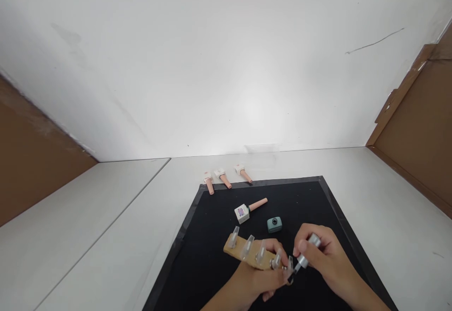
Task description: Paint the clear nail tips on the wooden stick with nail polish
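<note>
My left hand [259,275] is closed around the near end of a wooden strip [247,251] that carries several clear false nail tips standing up along it. My right hand [326,257] pinches a silver-capped polish brush [306,254], its dark tip touching the nail tip nearest my fingers. A small teal polish bottle [274,224] stands open on the black mat [212,235] just beyond the hands. A white polish bottle with a pink cap [249,210] lies on its side farther back.
Three more pink-capped bottles [222,178] lie in a row on the white table [106,235] just past the mat's far edge. A white wall rises behind, with brown panels [416,127] at left and right.
</note>
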Demonstrator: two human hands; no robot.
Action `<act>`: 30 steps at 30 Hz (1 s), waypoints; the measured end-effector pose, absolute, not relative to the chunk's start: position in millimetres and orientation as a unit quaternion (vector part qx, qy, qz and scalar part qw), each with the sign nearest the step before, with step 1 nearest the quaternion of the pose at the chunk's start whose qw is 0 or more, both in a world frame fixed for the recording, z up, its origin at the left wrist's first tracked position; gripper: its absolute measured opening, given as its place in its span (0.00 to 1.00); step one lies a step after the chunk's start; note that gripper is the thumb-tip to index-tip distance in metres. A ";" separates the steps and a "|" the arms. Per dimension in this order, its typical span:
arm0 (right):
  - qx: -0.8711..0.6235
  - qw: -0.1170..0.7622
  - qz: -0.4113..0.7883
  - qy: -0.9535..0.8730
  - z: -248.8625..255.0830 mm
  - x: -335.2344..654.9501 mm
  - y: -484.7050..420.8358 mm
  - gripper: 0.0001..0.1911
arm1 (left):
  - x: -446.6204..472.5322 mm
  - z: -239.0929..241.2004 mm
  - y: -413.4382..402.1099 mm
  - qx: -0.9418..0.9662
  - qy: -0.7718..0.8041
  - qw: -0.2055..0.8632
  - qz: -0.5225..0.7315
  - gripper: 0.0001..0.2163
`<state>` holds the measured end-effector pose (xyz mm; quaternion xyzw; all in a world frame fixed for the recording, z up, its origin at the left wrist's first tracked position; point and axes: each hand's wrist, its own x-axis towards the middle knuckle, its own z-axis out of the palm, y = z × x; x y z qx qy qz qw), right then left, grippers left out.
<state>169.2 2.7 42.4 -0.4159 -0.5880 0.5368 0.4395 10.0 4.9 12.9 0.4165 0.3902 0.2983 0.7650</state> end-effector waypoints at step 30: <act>-0.474 0.425 0.356 -0.684 40.4 171.7 3.1 0.21 | 16.8 12.7 7.8 0.490 0.413 0.708 0.296 0.05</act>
